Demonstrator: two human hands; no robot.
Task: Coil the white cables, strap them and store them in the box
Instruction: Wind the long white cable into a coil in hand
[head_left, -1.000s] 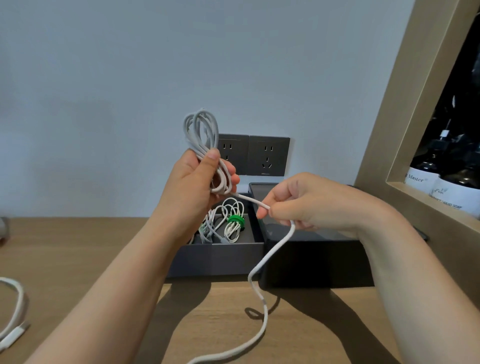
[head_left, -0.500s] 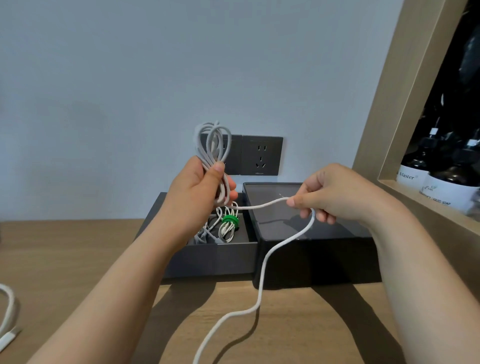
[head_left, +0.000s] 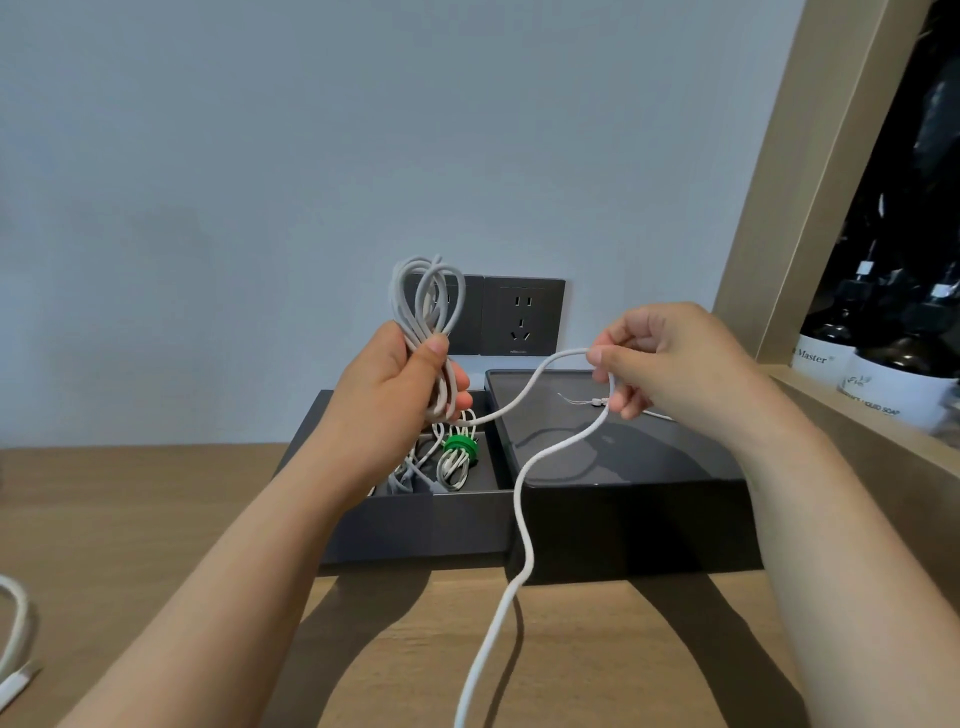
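Our left hand (head_left: 384, 400) grips the coiled cable (head_left: 427, 299) above the box (head_left: 415, 525); our right hand (head_left: 670, 364), pinching the loose tail (head_left: 521, 525), has drawn it farther right, so another loop comes next.

Left bottle label (head_left: 820, 357) reads "Master"; right bottle label (head_left: 894, 396) reads "LIQUID SOAP"

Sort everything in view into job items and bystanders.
Job: white cable coiled in left hand, right hand pinching its loose run; open box; strapped coil with green strap; spare white cable on table.
Lying about: wall sockets; soap bottles.
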